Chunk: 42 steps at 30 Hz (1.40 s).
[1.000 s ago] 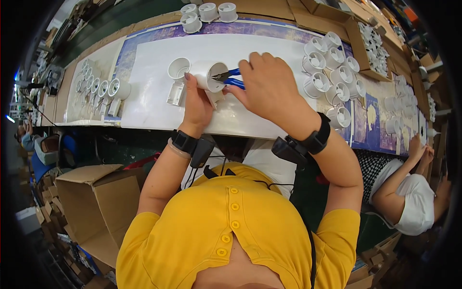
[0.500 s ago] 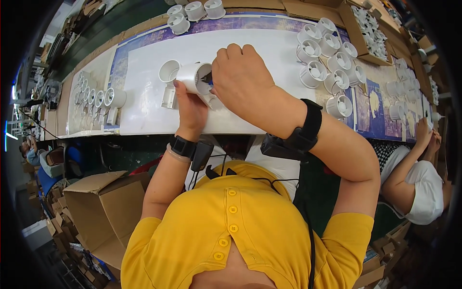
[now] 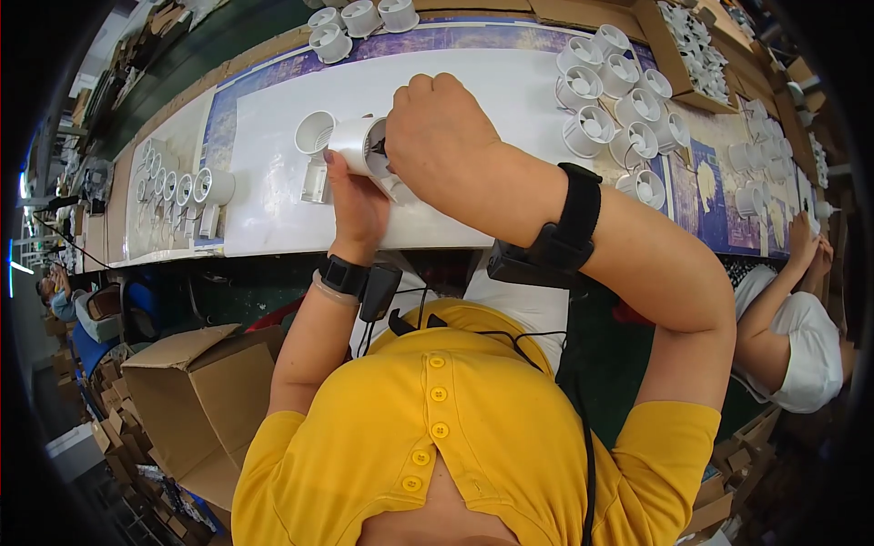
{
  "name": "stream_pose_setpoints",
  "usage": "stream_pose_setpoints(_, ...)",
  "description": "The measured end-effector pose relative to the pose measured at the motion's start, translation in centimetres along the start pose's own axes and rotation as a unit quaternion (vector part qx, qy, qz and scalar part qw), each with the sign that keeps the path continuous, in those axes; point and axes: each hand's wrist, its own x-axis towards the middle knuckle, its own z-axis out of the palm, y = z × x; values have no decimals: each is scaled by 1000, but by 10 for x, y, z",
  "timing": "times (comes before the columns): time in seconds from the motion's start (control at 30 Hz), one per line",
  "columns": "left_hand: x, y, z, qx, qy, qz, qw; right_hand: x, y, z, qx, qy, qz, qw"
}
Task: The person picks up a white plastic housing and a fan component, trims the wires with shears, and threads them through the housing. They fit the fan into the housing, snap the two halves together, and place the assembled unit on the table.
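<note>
A white plastic cylinder point(image 3: 348, 146) lies on its side over the table, its open end turned to the right. My left hand point(image 3: 360, 207) grips it from below, thumb pressed on its near side. My right hand point(image 3: 446, 136) is closed at the open end, knuckles up. Something dark shows at the mouth beside its fingers, but the hand hides what it is. Touching or close by on the left stands another white cylinder with a ribbed inside point(image 3: 315, 133), above a small clear-white square piece point(image 3: 315, 185).
White fan housings point(image 3: 588, 130) crowd the table's right side, and a row of them point(image 3: 213, 186) stands at left. More cylinders point(image 3: 360, 18) are at the back edge. A cardboard box point(image 3: 701, 64) holds small white parts. A co-worker's hands point(image 3: 806, 247) are at far right.
My right hand has shifted slightly left and up against the cylinder's opening. The left hand keeps its grip, and the whole view has moved a little.
</note>
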Motion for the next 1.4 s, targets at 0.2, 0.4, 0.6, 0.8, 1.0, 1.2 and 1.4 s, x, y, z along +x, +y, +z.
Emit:
stream_pose_setpoints(0.2, 1, 0, -2, 21, -2, 13, 1000, 8, 3, 7, 59, 29, -8, 998)
stream_pose_setpoints(0.4, 2, 2, 1, -17, 15, -2, 1000, 13, 1, 13, 105, 49, -33, 993)
stream_pose_setpoints(0.6, 3, 2, 2, -22, 24, -1, 999, 8, 2, 15, 42, 74, -50, 995)
stream_pose_setpoints(0.8, 2, 4, 3, -13, 17, -5, 1000, 7, 2, 15, 13, 70, -26, 997)
stream_pose_setpoints(1.0, 1, 4, 9, -25, 28, -9, 999, 8, -2, 13, 17, 48, -31, 998)
stream_pose_setpoints(1.2, 1, 3, 8, -16, 37, -9, 999, 8, -2, 15, 86, 60, -40, 994)
stream_pose_setpoints(1.4, -1, 4, 4, -5, 19, -5, 1000, 1, -2, 16, 101, 94, -17, 990)
